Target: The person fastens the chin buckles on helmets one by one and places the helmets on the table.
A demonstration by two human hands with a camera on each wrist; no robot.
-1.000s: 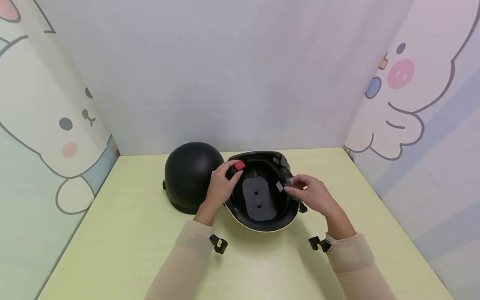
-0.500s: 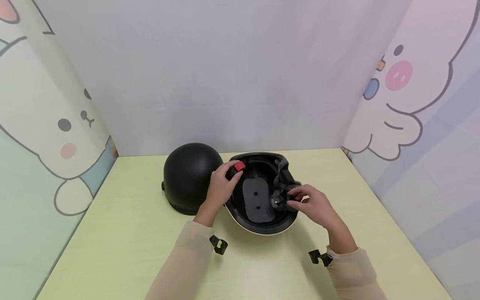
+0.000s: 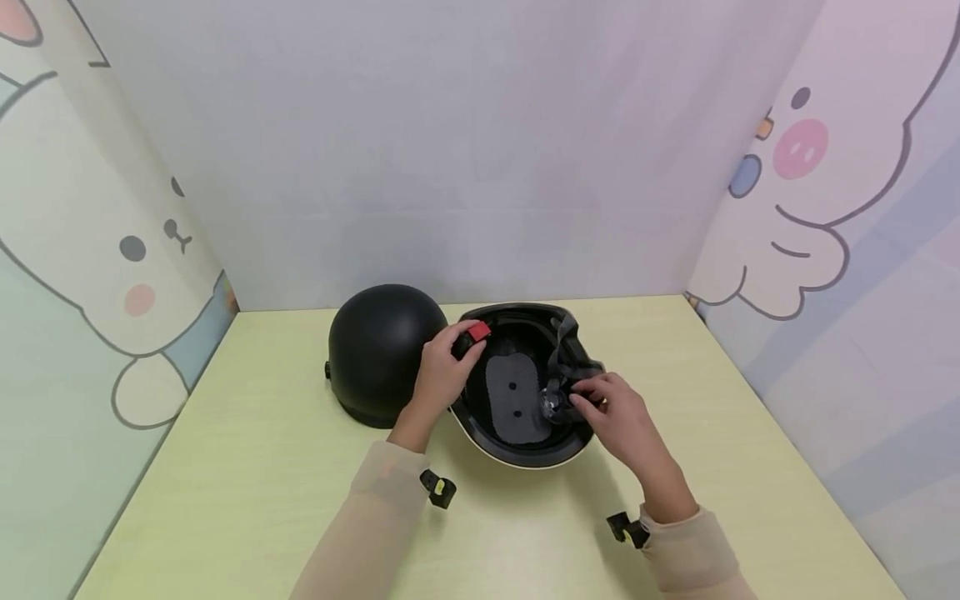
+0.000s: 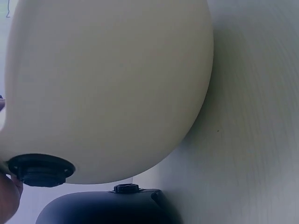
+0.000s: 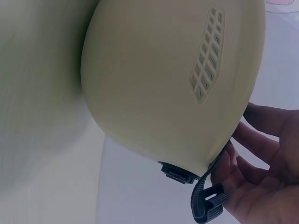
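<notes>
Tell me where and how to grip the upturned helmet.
Probably take the upturned helmet by its near rim, from the person's side, pinching inside and out: its opening faces up, baring that edge, while the left hand and right hand occupy the sides.

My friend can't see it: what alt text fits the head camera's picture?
An upturned helmet lies on a pale table; a person's left hand pinches a red-topped piece at its rim, the right hand pinches dark straps. A black helmet stands dome-up to the left.
</notes>
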